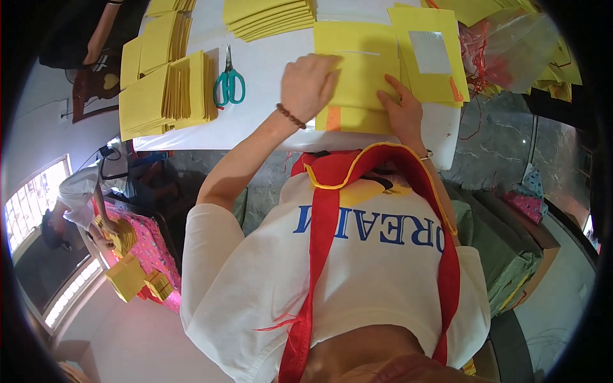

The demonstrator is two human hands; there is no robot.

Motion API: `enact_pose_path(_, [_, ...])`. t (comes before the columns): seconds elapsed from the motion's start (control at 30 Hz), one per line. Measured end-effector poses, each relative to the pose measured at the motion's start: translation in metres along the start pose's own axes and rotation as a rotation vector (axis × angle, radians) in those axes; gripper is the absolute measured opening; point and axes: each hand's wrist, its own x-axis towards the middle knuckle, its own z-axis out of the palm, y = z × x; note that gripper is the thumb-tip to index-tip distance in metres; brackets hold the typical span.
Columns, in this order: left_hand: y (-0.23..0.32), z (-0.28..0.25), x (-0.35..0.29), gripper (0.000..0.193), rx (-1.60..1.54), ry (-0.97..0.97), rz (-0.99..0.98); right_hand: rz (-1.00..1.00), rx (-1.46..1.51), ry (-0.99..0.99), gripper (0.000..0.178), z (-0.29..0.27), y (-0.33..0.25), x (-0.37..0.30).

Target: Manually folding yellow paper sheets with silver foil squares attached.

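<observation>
Lying beneath fingers [398, 87], yellow paper [363, 78]

The way is blocked left of the teal scissors [228, 73] by yellow paper stacks [143, 99]; beyond and rightward, by another pile [271, 16]. Right of the scissors, white tabletop [260, 76] is found clear up to the left hand [308, 86].

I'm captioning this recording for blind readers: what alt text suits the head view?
A person's left hand and right hand are at either side of a yellow paper piece on a white table. Teal-handled scissors and stacks of yellow pieces lie to the left; farther off, another person is beside a pink cloth.
</observation>
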Motion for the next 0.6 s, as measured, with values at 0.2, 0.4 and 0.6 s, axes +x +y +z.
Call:
enact_pose_path(0.2, [0.017,0.044,0.011,0.052,0.108,-0.109,0.321,-0.165,0.045,0.092,0.04,0.007,0.01,0.001])
enact_pose_path(0.4, [0.009,0.062,0.002,0.061,0.243,-0.166,0.331,-0.114,0.032,0.038,0.042,0.002,0.005,-0.002])
enact_pose_path(0.6, [0.01,0.062,0.002,0.061,0.23,-0.196,0.299,-0.637,-0.593,0.13,0.045,-0.009,0.009,-0.036])
